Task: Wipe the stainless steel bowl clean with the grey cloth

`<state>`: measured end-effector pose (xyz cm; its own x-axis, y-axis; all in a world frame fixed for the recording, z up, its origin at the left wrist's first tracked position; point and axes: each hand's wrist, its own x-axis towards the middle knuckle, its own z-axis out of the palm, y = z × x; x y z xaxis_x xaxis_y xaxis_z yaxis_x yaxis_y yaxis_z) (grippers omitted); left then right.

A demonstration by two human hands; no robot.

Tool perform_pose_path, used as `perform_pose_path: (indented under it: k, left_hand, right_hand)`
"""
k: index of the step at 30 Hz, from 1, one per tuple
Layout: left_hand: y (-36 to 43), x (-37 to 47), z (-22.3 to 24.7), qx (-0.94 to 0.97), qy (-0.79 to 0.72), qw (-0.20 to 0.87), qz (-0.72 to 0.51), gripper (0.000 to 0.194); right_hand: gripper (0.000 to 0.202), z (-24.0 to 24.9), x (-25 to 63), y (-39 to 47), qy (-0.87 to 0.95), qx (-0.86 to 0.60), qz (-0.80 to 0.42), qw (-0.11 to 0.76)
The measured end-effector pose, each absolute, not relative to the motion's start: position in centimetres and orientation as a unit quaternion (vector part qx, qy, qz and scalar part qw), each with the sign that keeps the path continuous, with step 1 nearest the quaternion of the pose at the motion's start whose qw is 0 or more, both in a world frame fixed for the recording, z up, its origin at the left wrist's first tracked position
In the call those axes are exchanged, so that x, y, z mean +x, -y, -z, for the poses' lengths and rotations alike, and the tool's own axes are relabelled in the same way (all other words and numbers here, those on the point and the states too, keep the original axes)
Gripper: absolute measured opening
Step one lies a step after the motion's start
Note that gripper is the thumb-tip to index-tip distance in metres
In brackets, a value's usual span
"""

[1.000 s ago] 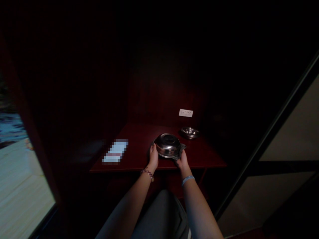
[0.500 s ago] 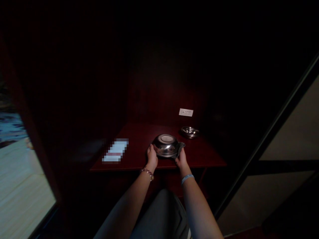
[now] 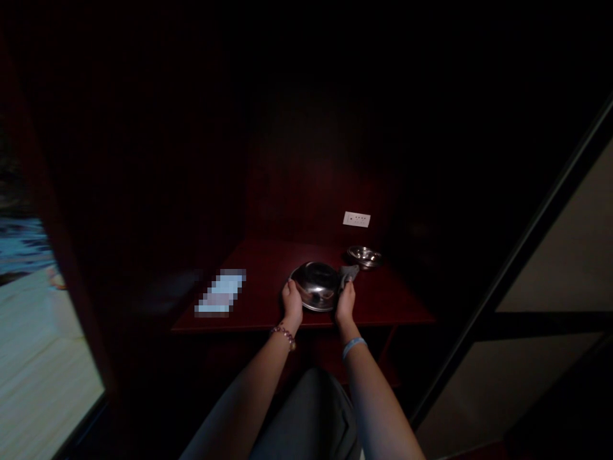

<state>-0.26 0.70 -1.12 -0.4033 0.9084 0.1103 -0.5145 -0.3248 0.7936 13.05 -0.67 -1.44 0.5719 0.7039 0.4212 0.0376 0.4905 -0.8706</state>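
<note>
A shiny metal bowl [image 3: 316, 285] is held bottom up over the dark red desk [image 3: 268, 255]. My left hand [image 3: 292, 303] grips its left rim, with the thumb lying along the side. My right hand [image 3: 347, 301] is closed on a grey cloth [image 3: 349, 275] at the bowl's right side. The cloth's end sticks up above the fingers. How far the right fingers reach under the rim is hidden. Farther back on the right, other metal bowls [image 3: 364, 257] stand nested, open side up.
A white socket plate [image 3: 357, 219] is on the back panel. On the desk's left lies a pale, pixelated flat item [image 3: 221, 292]. Dark panels close in on both sides. A light wooden surface [image 3: 43, 358] shows at far left.
The bowl has tilted, so its base now looks dark instead of bright. My right hand and the cloth have shifted up along the bowl's right side. The left hand keeps its grip.
</note>
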Motion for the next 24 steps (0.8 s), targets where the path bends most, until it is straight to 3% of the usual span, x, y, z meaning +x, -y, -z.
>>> perform_pose_path:
  k: [11, 24]
  left_hand:
    - [-1.2, -0.2, 1.5, 0.324, -0.379, 0.428, -0.754, 0.031]
    - [-1.8, -0.3, 2.1, 0.352, -0.403, 0.385, -0.752, 0.035]
  right_hand:
    - [0.056, 0.4, 11.8, 2.3, 0.439, -0.583, -0.085, 0.678]
    - [0.045, 0.3, 11.6, 2.5, 0.540, -0.547, 0.017, 0.639]
